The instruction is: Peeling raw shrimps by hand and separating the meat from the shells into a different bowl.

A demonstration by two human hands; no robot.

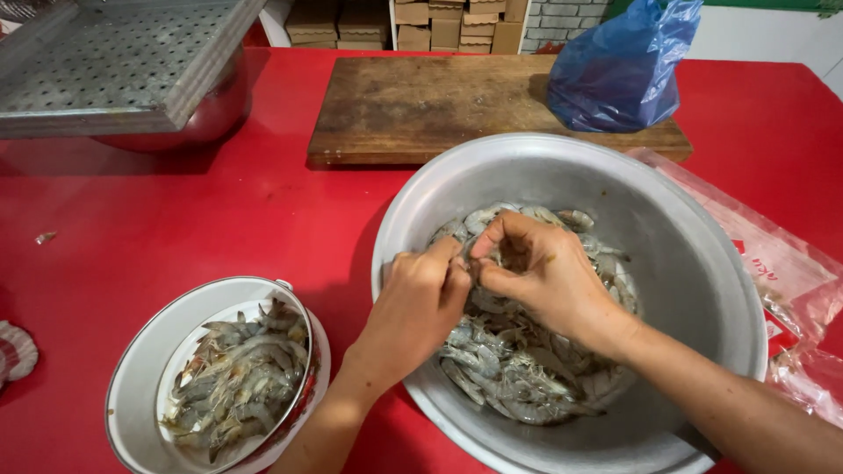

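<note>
Grey raw shrimp (474, 268) pinched between my left hand (421, 303) and right hand (544, 276), both grips clamped, over large round aluminium basin (694, 263); peeling underway, judging next needs a steady pull.

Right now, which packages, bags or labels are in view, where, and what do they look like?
Blue plastic bag: on the wooden board's right end, bunched, tied top.
Clear plastic bag: flat on the red table, right of the large metal basin, red printed label.
Cardboard boxes: stacked behind the table, top centre, brown.
No screens or signs.
</note>
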